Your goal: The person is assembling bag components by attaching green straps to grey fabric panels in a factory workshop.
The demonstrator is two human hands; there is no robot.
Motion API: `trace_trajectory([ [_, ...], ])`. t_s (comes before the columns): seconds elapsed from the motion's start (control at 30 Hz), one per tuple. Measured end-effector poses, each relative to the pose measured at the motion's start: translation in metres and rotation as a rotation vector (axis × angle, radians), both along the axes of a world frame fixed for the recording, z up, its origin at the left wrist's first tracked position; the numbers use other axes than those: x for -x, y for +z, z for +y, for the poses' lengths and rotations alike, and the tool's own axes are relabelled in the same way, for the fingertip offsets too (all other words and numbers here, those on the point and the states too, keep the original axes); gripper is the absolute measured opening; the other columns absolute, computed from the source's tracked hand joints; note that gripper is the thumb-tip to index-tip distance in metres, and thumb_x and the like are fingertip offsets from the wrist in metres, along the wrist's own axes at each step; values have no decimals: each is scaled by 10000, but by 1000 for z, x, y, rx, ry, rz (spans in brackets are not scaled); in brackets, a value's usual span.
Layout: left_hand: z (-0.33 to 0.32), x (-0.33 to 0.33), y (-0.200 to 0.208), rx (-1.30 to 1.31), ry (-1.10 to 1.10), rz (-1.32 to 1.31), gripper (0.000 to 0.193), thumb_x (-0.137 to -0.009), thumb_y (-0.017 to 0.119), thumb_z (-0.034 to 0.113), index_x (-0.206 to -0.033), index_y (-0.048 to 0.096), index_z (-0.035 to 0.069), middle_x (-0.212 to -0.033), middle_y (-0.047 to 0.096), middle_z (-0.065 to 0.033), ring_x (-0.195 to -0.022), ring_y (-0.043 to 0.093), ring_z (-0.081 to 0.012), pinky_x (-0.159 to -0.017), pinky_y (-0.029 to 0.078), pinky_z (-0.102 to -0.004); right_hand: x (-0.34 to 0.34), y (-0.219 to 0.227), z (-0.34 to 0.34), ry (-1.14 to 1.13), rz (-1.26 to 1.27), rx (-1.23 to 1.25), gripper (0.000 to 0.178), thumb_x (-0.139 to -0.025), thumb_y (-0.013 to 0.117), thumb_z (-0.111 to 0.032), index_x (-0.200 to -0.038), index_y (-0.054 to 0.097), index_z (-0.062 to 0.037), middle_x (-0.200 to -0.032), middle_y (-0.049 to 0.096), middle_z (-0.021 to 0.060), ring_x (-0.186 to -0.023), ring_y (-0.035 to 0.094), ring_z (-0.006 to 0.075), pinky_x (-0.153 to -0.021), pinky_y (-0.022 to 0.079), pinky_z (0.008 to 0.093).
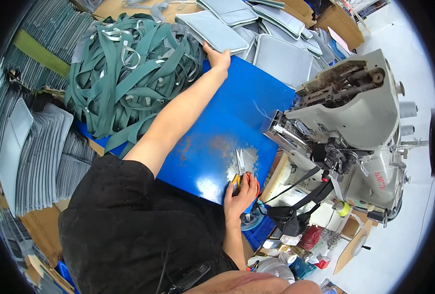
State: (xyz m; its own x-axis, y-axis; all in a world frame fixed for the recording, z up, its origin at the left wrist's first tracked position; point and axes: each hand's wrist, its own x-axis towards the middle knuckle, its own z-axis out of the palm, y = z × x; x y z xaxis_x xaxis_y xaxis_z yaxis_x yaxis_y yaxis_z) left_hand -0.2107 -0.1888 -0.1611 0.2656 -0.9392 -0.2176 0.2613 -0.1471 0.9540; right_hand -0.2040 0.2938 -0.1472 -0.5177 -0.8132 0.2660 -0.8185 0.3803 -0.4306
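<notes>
My left hand reaches far across the blue work surface to the near edge of a flat grey padded panel with dark piping. Its fingers are closed at that edge, partly hidden by the panel. Close to my body, my right hand is closed over the handles of a pair of scissors lying at a worn patch of the surface. The blades point away from me. Yellow and red handle parts show around the fingers; whether they belong to one tool I cannot tell.
A tangled heap of green straps lies left of my arm. More grey panels are piled at the back. Tall stacks of grey pieces stand at the left. An industrial sewing machine borders the right side, with loose threads near its head.
</notes>
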Motion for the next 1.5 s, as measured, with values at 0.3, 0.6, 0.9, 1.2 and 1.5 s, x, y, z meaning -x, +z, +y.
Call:
trace_trajectory([
  [0.3,-27,0,13,-400,-280,-240,824,-813,802,182,-1539,421,101,-1515,420,-168,-1199,562,-338,-885,555,-496,-3,1,-2,-4,0,-2,589,-852,744,-219,-1390,584,-42,-1477,511,189,-1378,456,415,-1155,337,522],
  [0.6,-29,6,16,-319,-364,-74,380,-841,708,126,-1197,608,36,-1048,672,-139,-894,672,-279,-687,563,-440,-2,2,-1,-16,19,-13,596,-844,749,-210,-1391,582,-43,-1469,515,190,-1374,462,419,-1154,341,523],
  [0.9,-70,1,-4,-365,-698,-151,877,-918,645,156,-1649,161,187,-1183,680,-122,-863,725,-244,-688,541,-409,-3,2,-2,-6,-9,-38,592,-857,734,-214,-1391,575,-12,-1489,496,205,-1380,442,422,-1167,324,521],
  [1.2,-15,-12,-18,228,-796,-807,580,-816,683,185,-1384,624,89,-1072,751,-143,-906,741,-279,-772,605,-403,5,35,2,7,-72,-115,602,-817,812,-150,-1368,599,-30,-1393,555,213,-1292,515,416,-1111,382,524],
  [1.5,218,-136,47,556,-1107,-489,257,-912,726,144,-1154,751,62,-972,708,-74,-865,703,-160,-729,564,-306,11,29,11,58,-225,-82,742,-725,862,-63,-1402,565,5,-848,656,103,-714,630,204,-692,540,329],
])
